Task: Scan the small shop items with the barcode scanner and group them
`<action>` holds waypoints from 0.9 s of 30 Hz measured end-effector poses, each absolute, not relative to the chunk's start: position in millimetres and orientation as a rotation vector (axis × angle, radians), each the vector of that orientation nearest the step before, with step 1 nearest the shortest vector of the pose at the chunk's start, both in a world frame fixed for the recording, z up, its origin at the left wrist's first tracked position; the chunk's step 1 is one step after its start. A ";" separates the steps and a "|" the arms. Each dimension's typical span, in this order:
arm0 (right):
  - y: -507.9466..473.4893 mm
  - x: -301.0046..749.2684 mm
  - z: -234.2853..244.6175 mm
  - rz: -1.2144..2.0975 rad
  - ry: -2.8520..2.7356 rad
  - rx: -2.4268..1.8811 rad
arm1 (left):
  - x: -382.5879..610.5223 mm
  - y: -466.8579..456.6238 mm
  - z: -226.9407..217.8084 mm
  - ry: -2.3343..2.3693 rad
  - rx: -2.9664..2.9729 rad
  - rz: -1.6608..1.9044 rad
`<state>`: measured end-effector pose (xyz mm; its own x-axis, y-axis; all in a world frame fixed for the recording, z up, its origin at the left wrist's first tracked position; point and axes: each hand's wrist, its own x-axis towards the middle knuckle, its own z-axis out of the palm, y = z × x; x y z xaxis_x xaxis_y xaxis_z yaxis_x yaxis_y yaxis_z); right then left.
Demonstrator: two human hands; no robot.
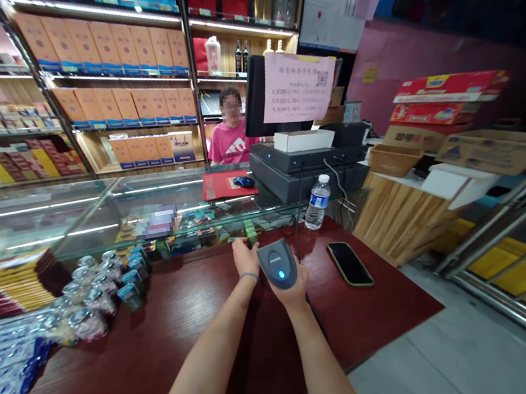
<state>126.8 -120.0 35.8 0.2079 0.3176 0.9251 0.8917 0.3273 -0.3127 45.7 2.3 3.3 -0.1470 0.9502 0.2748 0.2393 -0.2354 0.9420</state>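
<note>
Head: right hand (292,290) partly behind scanner (277,263)

Above a tabletop (180,365), the right hand (293,293) is holding a scanner (278,262), with the left hand (245,257) just left of it. Rightward, a phone (349,264) is lying flat; beyond, a bottle (317,203) is standing. Jars (87,324) are standing at left, beside packets (3,361). Behind the tabletop, a display case (89,216) is extending; shelves (189,48) are rising behind a person (233,140).
</note>
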 end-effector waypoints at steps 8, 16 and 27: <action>-120.1 126.1 39.3 -0.545 -1.404 -1.177 | 43.6 4.9 3.9 1.379 1.444 1.395; -125.5 117.8 48.7 -0.513 -1.452 -1.210 | 8.6 -2.2 -6.1 1.291 1.482 1.491; -127.9 92.2 48.0 -0.426 -1.680 -1.092 | -130.3 0.8 0.9 1.649 1.326 1.788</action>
<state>92.2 -127.9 48.0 -0.0448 0.4531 0.8903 0.8228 0.5221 -0.2243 -130.3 0.8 0.9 -0.4895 0.7845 0.3808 0.3162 -0.2473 0.9159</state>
